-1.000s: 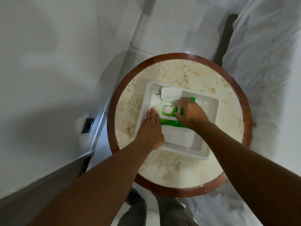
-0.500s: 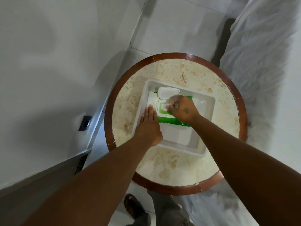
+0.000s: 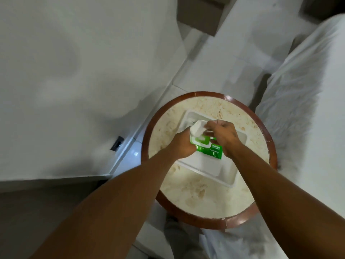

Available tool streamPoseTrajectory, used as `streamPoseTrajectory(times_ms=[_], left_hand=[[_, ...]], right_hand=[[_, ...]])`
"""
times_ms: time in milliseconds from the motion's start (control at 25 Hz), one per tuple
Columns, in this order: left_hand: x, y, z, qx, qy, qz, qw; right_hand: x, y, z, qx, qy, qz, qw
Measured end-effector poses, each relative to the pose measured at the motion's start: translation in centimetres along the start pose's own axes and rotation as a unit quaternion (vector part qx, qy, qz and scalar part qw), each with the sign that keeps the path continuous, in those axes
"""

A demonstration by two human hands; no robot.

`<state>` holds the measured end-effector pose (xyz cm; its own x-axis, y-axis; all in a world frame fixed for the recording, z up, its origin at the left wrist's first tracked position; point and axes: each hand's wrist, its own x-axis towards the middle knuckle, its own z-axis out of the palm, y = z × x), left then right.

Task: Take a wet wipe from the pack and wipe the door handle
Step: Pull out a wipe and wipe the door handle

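- Our left hand (image 3: 182, 146) closes around the left edge of the green wet-wipe pack (image 3: 209, 147), with the fingers out of sight beneath it; we cannot tell how far under the pack they reach.
- Our right hand (image 3: 223, 134) is bunched over the top of the pack, the fingertips pinched together at a scrap of white just beside the raised lid (image 3: 253, 128); motion blur leaves us unable to say whether that white is a wipe or part of the lid.
- The dispensing opening is largely covered by the right hand, and no wipe shows clearly.
- The pack is green with a pale, rounded panel on its top face and small white lettering towards the near end; only a blurred word or two can be made out. Its white flip lid stands open at the far end.
- The pack sits tilted above a white rectangular tray (image 3: 214, 171), near the tray's far left corner, and our hands hide where it touches the tray, if it does.
- The tray rests on a round bench (image 3: 205, 200) with a cream stone top and a reddish-brown rim.
- The door handle is nowhere in this view.
- A white bed (image 3: 302, 101) runs along the right edge, cut off by the frame, and a dark wall socket (image 3: 117, 143) sits low on the white wall to the left.
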<state>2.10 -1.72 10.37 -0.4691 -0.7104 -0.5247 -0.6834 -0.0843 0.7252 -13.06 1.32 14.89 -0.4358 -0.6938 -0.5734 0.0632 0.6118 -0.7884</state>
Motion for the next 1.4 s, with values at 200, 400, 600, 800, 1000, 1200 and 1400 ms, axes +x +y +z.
streamPoseTrajectory(times_ms=[200, 400, 600, 800, 1000, 1200, 1400], left_hand=[[-12.0, 2.5, -10.2, -0.303, 0.074, 0.018, 0.95], [-30.3, 2.6, -19.7, -0.366, 0.219, 0.054, 0.903], [-45.7, 1.6, -24.7, -0.389, 0.343, 0.083, 0.851], [-57.1, -1.0, -26.9, -0.392, 0.459, 0.093, 0.792], [-59.5, -4.6, -26.1, -0.453, 0.523, 0.044, 0.72], [-60.1, -5.4, -29.6, -0.166, 0.652, -0.077, 0.736], [-67.6, -5.3, -37.7, 0.459, 0.551, -0.119, 0.687]], right_hand=[[-9.3, -7.2, 4.9, 0.003, -0.091, -0.07, 0.993], [-23.7, -14.5, 11.5, 0.014, -0.187, -0.189, 0.964], [-35.7, -19.1, 17.6, 0.058, -0.351, -0.228, 0.906], [-45.5, -23.2, 24.3, -0.074, -0.489, -0.322, 0.807], [-50.4, -25.6, 30.2, -0.307, -0.401, -0.536, 0.677], [-49.9, -26.5, 35.6, -0.427, -0.319, -0.623, 0.573], [-49.2, -26.8, 40.5, -0.522, -0.283, -0.67, 0.445]])
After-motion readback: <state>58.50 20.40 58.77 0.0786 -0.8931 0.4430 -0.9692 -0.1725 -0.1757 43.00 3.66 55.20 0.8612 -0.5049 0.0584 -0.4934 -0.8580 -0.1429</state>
